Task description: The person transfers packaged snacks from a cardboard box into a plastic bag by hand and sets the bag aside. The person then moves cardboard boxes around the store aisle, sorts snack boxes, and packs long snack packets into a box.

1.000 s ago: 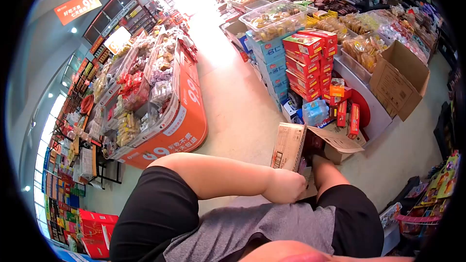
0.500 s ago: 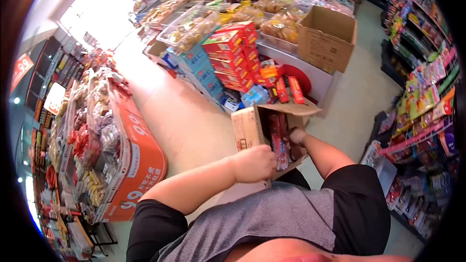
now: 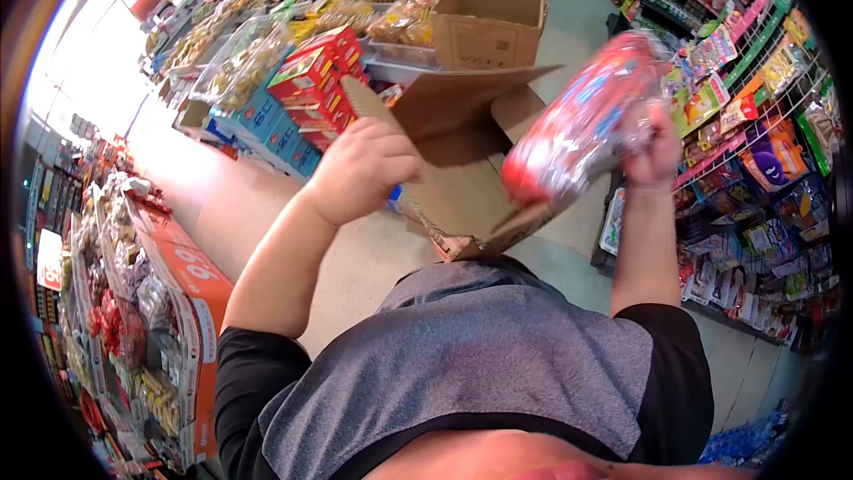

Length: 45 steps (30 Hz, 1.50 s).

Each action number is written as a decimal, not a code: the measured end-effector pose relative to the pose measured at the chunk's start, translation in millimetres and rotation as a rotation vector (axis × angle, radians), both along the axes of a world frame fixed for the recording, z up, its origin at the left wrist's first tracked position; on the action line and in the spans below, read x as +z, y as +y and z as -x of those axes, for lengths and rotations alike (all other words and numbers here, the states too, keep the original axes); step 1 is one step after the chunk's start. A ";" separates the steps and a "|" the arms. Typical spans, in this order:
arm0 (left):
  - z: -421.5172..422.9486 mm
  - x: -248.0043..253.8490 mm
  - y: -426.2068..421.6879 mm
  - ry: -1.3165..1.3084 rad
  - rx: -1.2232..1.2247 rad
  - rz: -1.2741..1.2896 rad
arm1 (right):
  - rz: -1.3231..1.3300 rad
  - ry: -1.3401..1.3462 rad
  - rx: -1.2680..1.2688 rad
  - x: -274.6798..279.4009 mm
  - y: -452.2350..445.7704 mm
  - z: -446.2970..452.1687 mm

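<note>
My left hand (image 3: 366,169) is closed on the left flap of an open cardboard box (image 3: 458,191) in front of my body. The inside of the box shows bare brown cardboard. To the right of the box my right hand (image 3: 656,147) grips a shiny red plastic package (image 3: 582,120), held up tilted over the box's right edge. The package is blurred, so its print cannot be read.
Behind the box stand stacked red cartons (image 3: 313,80), blue cartons (image 3: 271,129) and another open cardboard box (image 3: 489,27). A rack of hanging snack bags (image 3: 764,160) is close on the right. An orange-fronted display bin (image 3: 191,276) lies left.
The red package has come up out of the box in my right hand. My left hand has moved up and left with the flap. The view has turned to the right.
</note>
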<state>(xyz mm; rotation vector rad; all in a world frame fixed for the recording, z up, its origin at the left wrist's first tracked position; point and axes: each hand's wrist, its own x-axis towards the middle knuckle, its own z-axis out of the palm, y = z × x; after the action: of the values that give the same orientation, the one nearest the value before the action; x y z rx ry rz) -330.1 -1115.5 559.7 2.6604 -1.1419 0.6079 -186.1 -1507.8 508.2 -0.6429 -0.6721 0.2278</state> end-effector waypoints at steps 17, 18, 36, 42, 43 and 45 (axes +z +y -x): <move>-89.8 203.4 83.3 -0.833 0.604 0.135 | -0.051 -0.076 -0.542 28.8 -240.5 -133.5; -113.0 213.8 84.3 -0.974 0.591 0.061 | -0.080 -0.059 -0.471 19.8 -244.5 -145.7; -443.6 -37.1 -70.4 -0.472 0.522 0.145 | 0.073 0.331 -0.298 -71.1 -164.1 -235.5; -443.2 -28.9 -81.0 -0.434 0.584 0.140 | 0.207 0.303 -0.191 -68.1 -126.0 -249.2; -433.1 -28.4 -85.0 -0.491 0.573 0.185 | 0.216 0.300 -0.155 -68.5 -118.1 -252.1; -404.3 -32.9 -85.4 -0.473 0.565 0.209 | 0.302 0.274 -0.161 -68.5 -97.7 -254.3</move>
<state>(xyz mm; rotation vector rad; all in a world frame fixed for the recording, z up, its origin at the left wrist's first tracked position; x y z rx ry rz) 74.2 -1201.0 526.8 2.7115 -0.3392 1.4198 68.2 -1605.5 439.8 -0.9311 -0.3217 0.2643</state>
